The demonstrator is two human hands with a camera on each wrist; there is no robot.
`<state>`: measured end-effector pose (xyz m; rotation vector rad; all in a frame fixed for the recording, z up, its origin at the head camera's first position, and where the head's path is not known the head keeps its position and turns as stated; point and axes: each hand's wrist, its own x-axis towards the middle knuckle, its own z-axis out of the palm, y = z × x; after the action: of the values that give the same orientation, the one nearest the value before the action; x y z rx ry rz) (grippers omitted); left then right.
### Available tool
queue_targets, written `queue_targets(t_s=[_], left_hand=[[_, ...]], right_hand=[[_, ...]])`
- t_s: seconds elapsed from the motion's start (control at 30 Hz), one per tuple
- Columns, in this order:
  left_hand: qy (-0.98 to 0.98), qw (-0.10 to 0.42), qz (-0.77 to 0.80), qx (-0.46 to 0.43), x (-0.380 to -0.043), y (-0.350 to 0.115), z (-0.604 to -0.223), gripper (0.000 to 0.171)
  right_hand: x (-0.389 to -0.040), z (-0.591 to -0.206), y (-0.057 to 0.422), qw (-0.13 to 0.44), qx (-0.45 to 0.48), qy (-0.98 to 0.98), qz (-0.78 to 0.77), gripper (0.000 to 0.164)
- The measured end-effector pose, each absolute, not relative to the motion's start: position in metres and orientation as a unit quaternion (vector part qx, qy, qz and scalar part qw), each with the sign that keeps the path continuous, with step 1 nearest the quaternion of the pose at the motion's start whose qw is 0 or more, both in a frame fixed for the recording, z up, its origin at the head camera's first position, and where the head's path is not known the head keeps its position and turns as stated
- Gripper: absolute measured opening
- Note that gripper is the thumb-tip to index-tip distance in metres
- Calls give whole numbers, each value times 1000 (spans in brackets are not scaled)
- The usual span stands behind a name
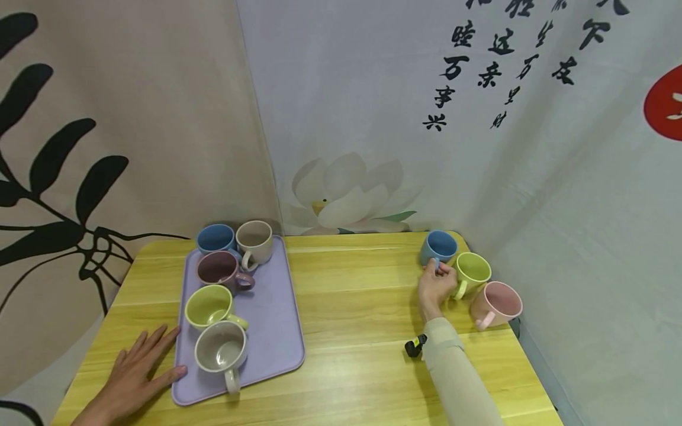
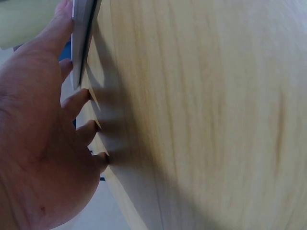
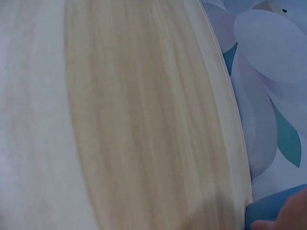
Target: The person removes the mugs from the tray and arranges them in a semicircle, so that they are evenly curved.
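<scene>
Lilac tray, near the table's left edge, carries five mugs: a blue mug at its far left corner, a beige mug, a plum mug, a lime mug and, at its near edge, a grey mug. By the table's far right corner, the right hand pinches a second blue mug by its handle, beside a green mug and a pink mug. The left hand spreads at the tray's left edge; the left wrist view adds fingertips touching wood. The right wrist view catches only a sliver of blue.
</scene>
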<state>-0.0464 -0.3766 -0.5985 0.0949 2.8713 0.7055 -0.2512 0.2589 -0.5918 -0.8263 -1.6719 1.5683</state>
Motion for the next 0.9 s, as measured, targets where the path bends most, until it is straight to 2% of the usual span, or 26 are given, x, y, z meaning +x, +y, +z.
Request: queue_targets(t_s=[0.7,0.9], left_hand=[[964,103,243,21,-47,-377,-603,99],[965,103,239,28,-48,-377,-599,96]], right_hand=[[-253,-589,260,358,-331,-640,594,14],[-251,-590,260,346,-345,-652,580,17]])
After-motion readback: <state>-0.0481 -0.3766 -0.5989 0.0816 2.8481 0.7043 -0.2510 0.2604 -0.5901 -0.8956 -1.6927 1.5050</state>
